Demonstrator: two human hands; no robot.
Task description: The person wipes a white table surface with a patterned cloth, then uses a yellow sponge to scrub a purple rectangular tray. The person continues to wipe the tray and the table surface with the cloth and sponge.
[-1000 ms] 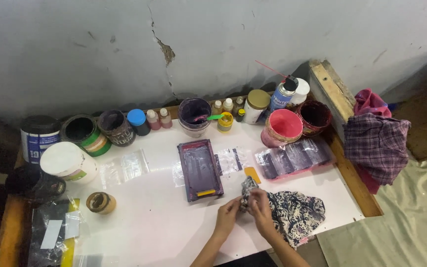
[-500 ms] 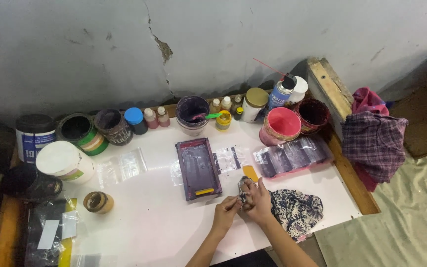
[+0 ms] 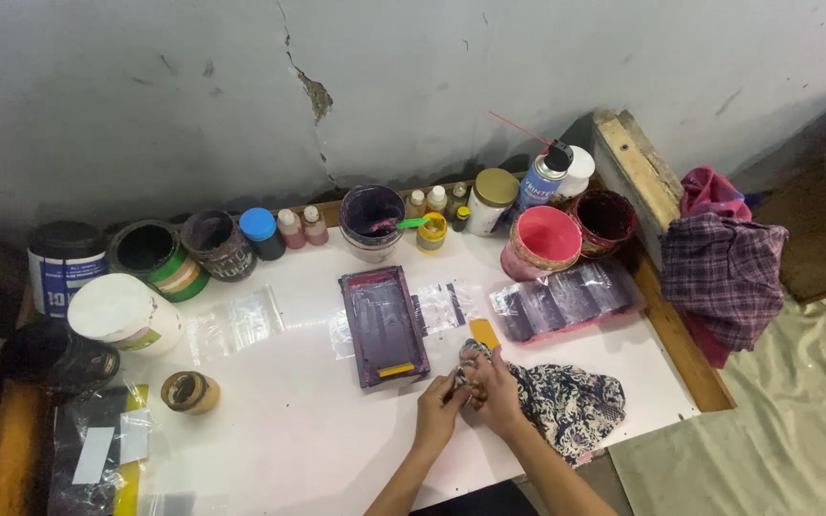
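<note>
Both hands are seen at the near edge of the white worktop point(image 3: 270, 420). Left hand point(image 3: 442, 409) and right hand point(image 3: 495, 392) are pressed together around a bunched end of a dark patterned cloth point(image 3: 566, 401); fingers of both hands are closed on that bunched end. The rest of the cloth is spread on the worktop to the right of the hands, reaching the near edge. What lies inside the bunched part cannot be told.

Just beyond the hands, a small purple-stained frame point(image 3: 383, 325) is laid flat, with a yellow strip at its near end. A small orange card point(image 3: 483, 333) is seen just beside the frame, close to the cloth. Clear plastic sleeves point(image 3: 566, 301) are laid to the right. Along the wall, a pink tub point(image 3: 544, 242), a purple pot point(image 3: 373, 222) and a spray can point(image 3: 543, 178) are lined up. A checked cloth point(image 3: 724, 277) is draped off the worktop's right side.
</note>
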